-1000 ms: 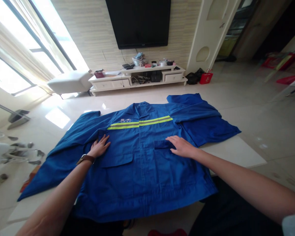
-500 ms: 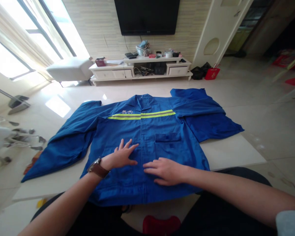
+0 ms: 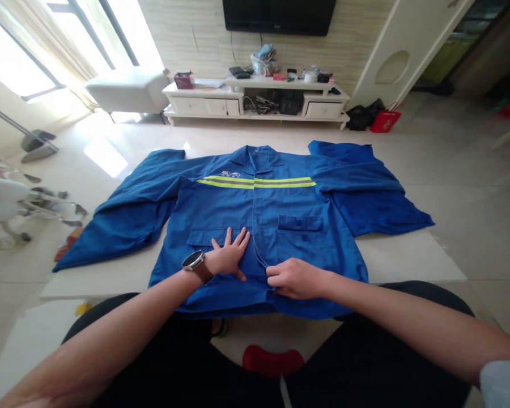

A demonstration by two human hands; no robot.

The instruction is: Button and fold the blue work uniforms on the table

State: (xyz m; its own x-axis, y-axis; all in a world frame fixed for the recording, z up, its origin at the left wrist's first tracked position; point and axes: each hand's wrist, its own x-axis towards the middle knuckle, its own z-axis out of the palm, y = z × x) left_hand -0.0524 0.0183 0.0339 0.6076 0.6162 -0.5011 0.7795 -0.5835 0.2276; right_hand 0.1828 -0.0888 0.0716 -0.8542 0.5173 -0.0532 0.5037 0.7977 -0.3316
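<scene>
A blue work jacket with a yellow-green reflective stripe across its chest lies spread over a white table, collar away from me and both sleeves out to the sides. My left hand, with a watch on its wrist, rests flat on the jacket below the left pocket flap, fingers spread. Pinched in my right hand is the front placket edge near the hem, pulled slightly to the right so it bows. The right chest-side pocket shows two dark patches.
The white table shows on both sides of the jacket. Beyond it stand a white TV cabinet with clutter, a grey ottoman and a red bag. A red object sits below between my legs.
My right hand has closed on the placket edge and lifted it to the right. My left hand has settled flat on the cloth. The camera view has shifted.
</scene>
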